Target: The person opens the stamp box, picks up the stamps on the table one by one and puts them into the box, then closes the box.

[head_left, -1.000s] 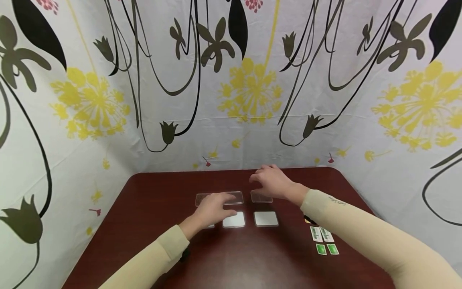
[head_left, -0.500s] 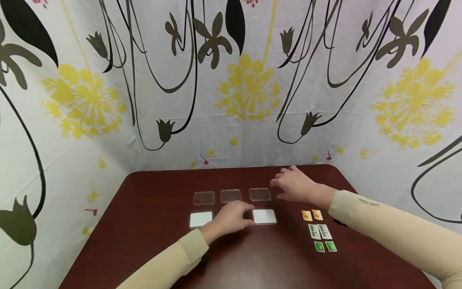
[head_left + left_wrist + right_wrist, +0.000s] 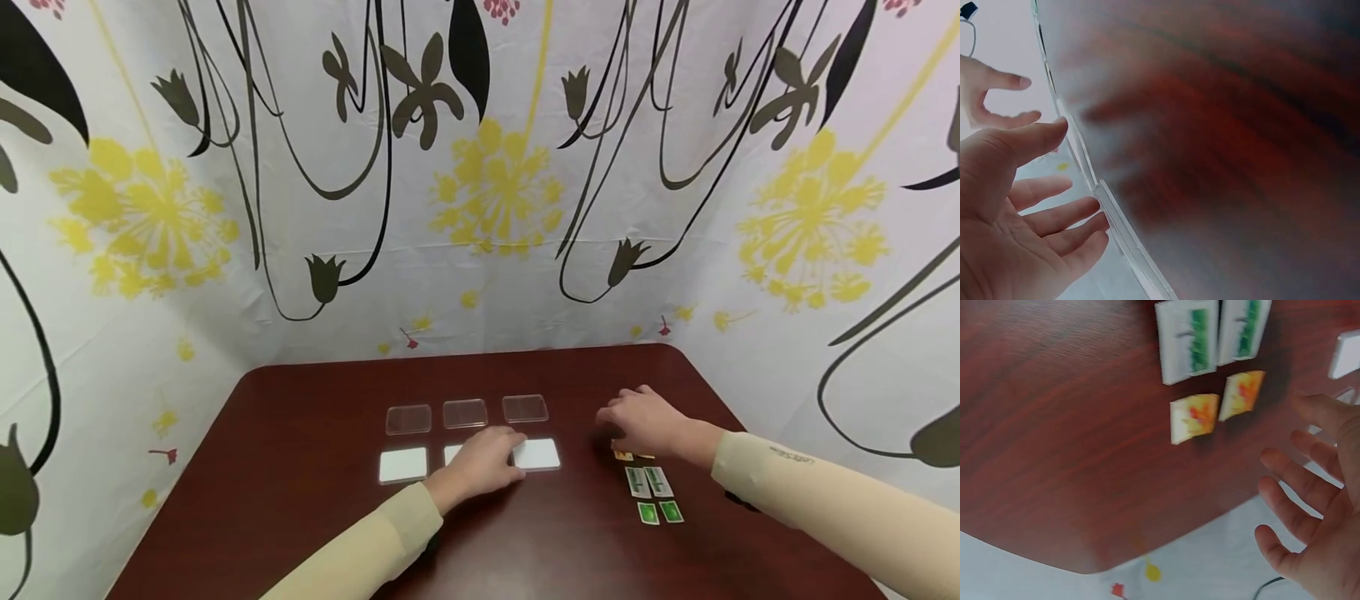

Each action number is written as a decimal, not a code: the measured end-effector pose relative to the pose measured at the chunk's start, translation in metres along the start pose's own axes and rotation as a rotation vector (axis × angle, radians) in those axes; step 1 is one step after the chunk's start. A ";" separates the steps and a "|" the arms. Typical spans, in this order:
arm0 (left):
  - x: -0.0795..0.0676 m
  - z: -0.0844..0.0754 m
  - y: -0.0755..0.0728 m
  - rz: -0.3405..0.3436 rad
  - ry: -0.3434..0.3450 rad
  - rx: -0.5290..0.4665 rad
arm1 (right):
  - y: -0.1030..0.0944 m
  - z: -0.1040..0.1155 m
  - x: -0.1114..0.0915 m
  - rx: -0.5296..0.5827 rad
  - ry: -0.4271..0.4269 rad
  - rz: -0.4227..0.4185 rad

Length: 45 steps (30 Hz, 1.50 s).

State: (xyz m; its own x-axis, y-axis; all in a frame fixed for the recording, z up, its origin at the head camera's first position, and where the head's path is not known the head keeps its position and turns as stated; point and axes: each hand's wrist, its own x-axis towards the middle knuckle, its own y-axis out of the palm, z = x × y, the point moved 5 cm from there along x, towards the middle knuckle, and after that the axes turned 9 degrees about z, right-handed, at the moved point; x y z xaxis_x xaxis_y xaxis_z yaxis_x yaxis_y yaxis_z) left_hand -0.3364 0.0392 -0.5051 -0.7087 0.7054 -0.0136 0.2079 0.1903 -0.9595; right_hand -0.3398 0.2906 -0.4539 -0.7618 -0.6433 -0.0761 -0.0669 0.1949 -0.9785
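My left hand (image 3: 480, 462) lies low over the middle of three white rectangular plates, fingers relaxed; whether it touches the plate cannot be told. Much of that middle plate (image 3: 450, 453) is hidden under it. To its right, near my fingertips, is another white plate (image 3: 536, 454), and a third white plate (image 3: 402, 466) is on the left. My right hand (image 3: 648, 421) hovers beside two small orange stamp-like cards (image 3: 1194, 419), partly covering them in the head view. In the right wrist view its fingers are spread, loosely bent and hold nothing.
Three clear shallow plastic cases (image 3: 465, 413) form a row behind the white plates. Two white-and-green cards (image 3: 638, 482) and two small green cards (image 3: 648, 512) lie on the right of the dark red table (image 3: 315, 517). A patterned curtain (image 3: 480, 317) hangs behind it.
My right hand has moved from above the right clear case rightward and nearer, to the orange cards. My left hand has shifted right, from the left plates to the middle one.
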 end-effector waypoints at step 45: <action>0.016 0.007 -0.005 0.046 -0.138 0.177 | 0.034 -0.017 -0.016 0.326 0.070 0.058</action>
State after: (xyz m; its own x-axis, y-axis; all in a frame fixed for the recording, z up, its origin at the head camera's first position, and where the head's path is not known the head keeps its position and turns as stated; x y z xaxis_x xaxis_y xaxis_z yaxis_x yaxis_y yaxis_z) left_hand -0.3531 0.0450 -0.5028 -0.7892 0.6082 -0.0855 0.1295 0.0286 -0.9912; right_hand -0.3404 0.3200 -0.4832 -0.8017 -0.5832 -0.1310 0.1788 -0.0249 -0.9836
